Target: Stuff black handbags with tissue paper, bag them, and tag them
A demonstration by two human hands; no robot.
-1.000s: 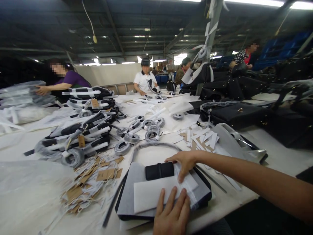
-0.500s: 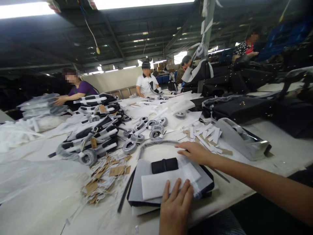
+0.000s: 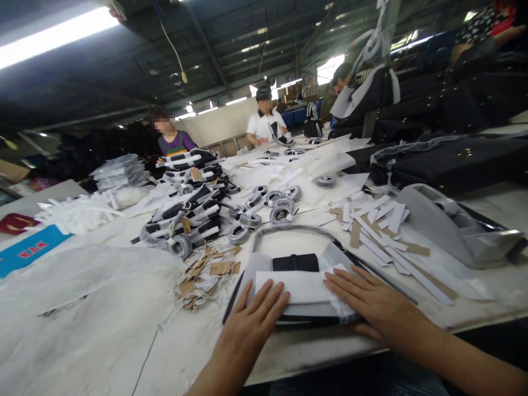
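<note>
A black handbag (image 3: 297, 318) lies flat before me at the table's front edge, covered in pale wrapping sheet. Across it runs a white foam strip (image 3: 301, 286), and a black flap piece (image 3: 296, 262) shows just above that. The bag's wrapped handle (image 3: 289, 229) arches away from me. My left hand (image 3: 256, 313) rests flat on the strip's left end, fingers stretched out. On the right end lies my right hand (image 3: 367, 300), its fingers spread over the strip and the clear plastic beside it.
Brown hang tags (image 3: 210, 269) lie left of the bag, with plastic-wrapped coils (image 3: 282, 210) beyond. Wrapped bag parts (image 3: 190, 209) are piled at back left. Card strips (image 3: 383, 231) and a wrapped bag (image 3: 445, 225) lie to the right. Co-workers stand across the table (image 3: 198, 357).
My right hand has come down from the handle onto the strip's right end. My left hand has shifted to its left end. The view has swung left.
</note>
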